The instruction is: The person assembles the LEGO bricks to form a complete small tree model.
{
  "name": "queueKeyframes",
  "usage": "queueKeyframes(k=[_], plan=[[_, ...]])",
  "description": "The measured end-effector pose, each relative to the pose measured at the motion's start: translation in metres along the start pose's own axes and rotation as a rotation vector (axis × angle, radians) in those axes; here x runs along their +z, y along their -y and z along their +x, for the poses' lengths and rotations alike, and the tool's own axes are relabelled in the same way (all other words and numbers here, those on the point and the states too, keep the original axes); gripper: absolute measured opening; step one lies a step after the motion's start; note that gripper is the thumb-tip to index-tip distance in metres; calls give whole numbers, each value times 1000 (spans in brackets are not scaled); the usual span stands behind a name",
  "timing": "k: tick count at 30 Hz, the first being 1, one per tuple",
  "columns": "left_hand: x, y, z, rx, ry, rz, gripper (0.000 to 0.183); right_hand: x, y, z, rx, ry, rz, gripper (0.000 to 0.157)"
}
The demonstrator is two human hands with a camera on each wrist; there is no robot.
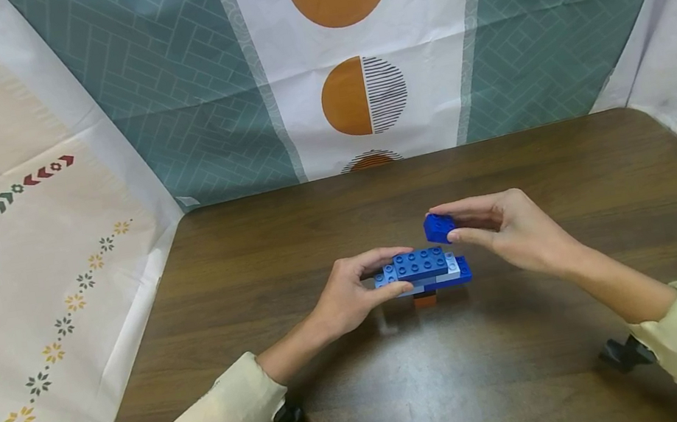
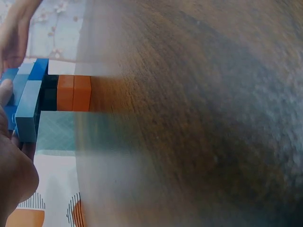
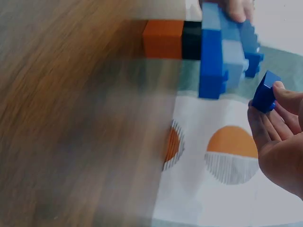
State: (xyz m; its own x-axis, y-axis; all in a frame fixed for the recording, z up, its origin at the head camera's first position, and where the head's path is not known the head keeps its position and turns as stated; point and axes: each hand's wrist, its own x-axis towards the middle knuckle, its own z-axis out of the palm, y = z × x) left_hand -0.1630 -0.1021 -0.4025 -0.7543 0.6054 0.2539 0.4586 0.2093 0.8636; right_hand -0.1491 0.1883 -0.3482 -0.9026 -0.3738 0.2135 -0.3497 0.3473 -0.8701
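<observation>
A structure of stacked toy building bricks [image 1: 420, 266] stands on the table, wide blue and light-blue layers on top of a narrow stem. In the right wrist view the stem shows an orange brick [image 3: 163, 39] at the table and a black brick [image 3: 192, 40] above it. My left hand [image 1: 352, 291] grips the left end of the blue layers between thumb and fingers. Just above and right of the structure, my right hand [image 1: 510, 231] pinches a small dark-blue brick [image 1: 438, 228] between thumb and fingertips. That brick is apart from the structure in the right wrist view.
The brown wooden table [image 1: 409, 393] extends around both hands. Behind it hangs a green and white patterned cloth [image 1: 189, 79], with a cream embroidered cloth [image 1: 49, 252] on the left. Black wrist straps [image 1: 626, 353] show under the sleeves.
</observation>
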Motion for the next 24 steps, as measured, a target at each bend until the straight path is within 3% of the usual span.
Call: queueKeyframes(k=[9, 24], plan=[[0, -1, 0, 12, -2, -4, 44, 14, 15, -4, -21, 59, 69, 39], [0, 0, 0, 10, 2, 5, 44, 23, 10, -3, 14, 93, 85, 38]])
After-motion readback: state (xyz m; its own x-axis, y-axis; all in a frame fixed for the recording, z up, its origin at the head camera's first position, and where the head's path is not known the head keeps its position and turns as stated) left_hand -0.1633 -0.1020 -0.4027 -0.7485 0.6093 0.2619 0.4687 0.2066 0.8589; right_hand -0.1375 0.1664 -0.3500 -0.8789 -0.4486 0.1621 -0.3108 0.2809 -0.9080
